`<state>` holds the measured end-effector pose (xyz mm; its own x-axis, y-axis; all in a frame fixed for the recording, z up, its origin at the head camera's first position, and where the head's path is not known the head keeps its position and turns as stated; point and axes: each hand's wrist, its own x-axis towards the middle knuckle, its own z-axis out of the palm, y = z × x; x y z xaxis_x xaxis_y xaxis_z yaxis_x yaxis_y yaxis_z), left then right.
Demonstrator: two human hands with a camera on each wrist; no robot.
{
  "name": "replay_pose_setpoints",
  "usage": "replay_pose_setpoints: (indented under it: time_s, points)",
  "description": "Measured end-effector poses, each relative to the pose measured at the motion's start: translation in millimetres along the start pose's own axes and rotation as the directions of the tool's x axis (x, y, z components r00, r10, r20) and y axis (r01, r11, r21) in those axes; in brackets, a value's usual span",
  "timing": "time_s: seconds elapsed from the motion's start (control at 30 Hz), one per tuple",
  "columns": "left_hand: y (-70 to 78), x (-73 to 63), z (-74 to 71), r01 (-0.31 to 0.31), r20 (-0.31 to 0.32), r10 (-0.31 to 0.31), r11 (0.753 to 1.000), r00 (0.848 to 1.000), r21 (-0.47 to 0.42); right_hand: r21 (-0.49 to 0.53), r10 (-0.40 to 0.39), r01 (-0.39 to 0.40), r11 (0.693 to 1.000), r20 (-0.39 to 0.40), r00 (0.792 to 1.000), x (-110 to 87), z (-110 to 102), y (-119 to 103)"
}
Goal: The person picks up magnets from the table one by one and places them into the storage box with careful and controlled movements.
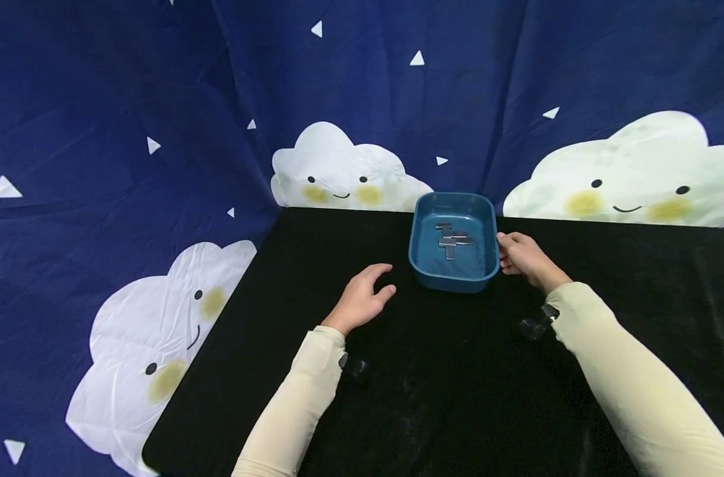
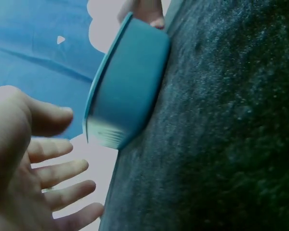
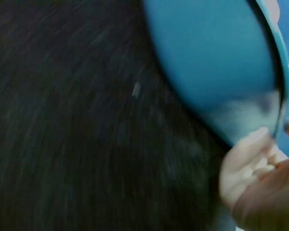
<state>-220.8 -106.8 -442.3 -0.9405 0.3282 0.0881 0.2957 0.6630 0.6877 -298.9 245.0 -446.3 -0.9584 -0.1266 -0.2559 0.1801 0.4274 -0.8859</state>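
Observation:
A blue plastic basin (image 1: 454,283) with rounded corners stands near the far edge of the black table. Inside it lie several small, flat grey metal pieces (image 1: 449,242), overlapping in a cross-like shape. At the basin's right side my right hand (image 1: 521,257) grips the rim, thumb over the edge and fingers curled against the outer wall (image 3: 216,72). My left hand (image 1: 362,299) hovers to the left of the basin, apart from it. Its fingers are spread and relaxed with nothing in them, as the left wrist view (image 2: 33,159) also has it.
The black tabletop (image 1: 433,384) spreads out in front of the basin and to both sides. Behind it hangs a dark blue curtain (image 1: 362,79) printed with white clouds and small triangles. A small dark wrist camera (image 1: 534,326) sits below the right sleeve.

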Motion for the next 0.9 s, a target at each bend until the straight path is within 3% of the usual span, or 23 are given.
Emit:
replay_pose_setpoints:
  time_s: [0.07, 0.17, 0.33, 0.43, 0.5, 0.6, 0.67, 0.77, 0.83, 0.9]
  points:
    - [1.7, 0.1, -2.7, 0.005, -0.029, -0.004, 0.999, 1.0, 0.046, -0.161, -0.027, 0.025, 0.987, -0.008, 1.0, -13.0, -7.0, -6.1]
    - [4.6, -1.2, -7.3, 0.02, -0.088, -0.009, 0.992, 0.996, 0.127, -0.365, -0.114, 0.104, 0.925, -0.006, 0.993, -35.5, -21.1, -17.0]
    - [6.9, -3.9, -14.1, 0.024, -0.157, 0.01, 0.978, 0.988, 0.208, -0.633, -0.346, 0.254, 0.731, -0.024, 0.938, -76.8, -36.5, -26.4]
    - [6.3, -4.7, -17.9, 0.021, -0.173, 0.019, 0.975, 0.985, 0.223, -0.716, -0.442, 0.301, 0.629, -0.011, 0.897, -98.7, -39.8, -27.2]
    - [6.0, -5.6, -20.8, 0.021, -0.18, 0.022, 0.972, 0.983, 0.234, -0.744, -0.475, 0.312, 0.591, -0.008, 0.88, -110.7, -40.8, -27.7]
    - [6.0, -8.6, -24.2, 0.015, -0.192, 0.039, 0.963, 0.981, 0.269, -0.77, -0.514, 0.307, 0.559, -0.031, 0.857, -126.8, -41.6, -28.5]
    - [6.4, -11.7, -26.5, 0.01, -0.206, 0.062, 0.943, 0.977, 0.332, -0.779, -0.526, 0.291, 0.555, -0.057, 0.849, -136.2, -41.9, -28.3]
    - [8.3, -17.4, -29.9, 0.006, -0.239, 0.119, 0.886, 0.964, 0.464, -0.805, -0.559, 0.265, 0.531, -0.098, 0.824, -149.1, -42.3, -26.5]
    - [10.9, -21.0, -31.9, 0.007, -0.261, 0.162, 0.837, 0.952, 0.547, -0.827, -0.601, 0.253, 0.502, -0.123, 0.789, -156.4, -41.5, -25.0]
    - [14.9, -24.0, -32.9, 0.003, -0.278, 0.207, 0.797, 0.938, 0.604, -0.855, -0.656, 0.24, 0.46, -0.146, 0.741, -162.1, -38.9, -24.1]
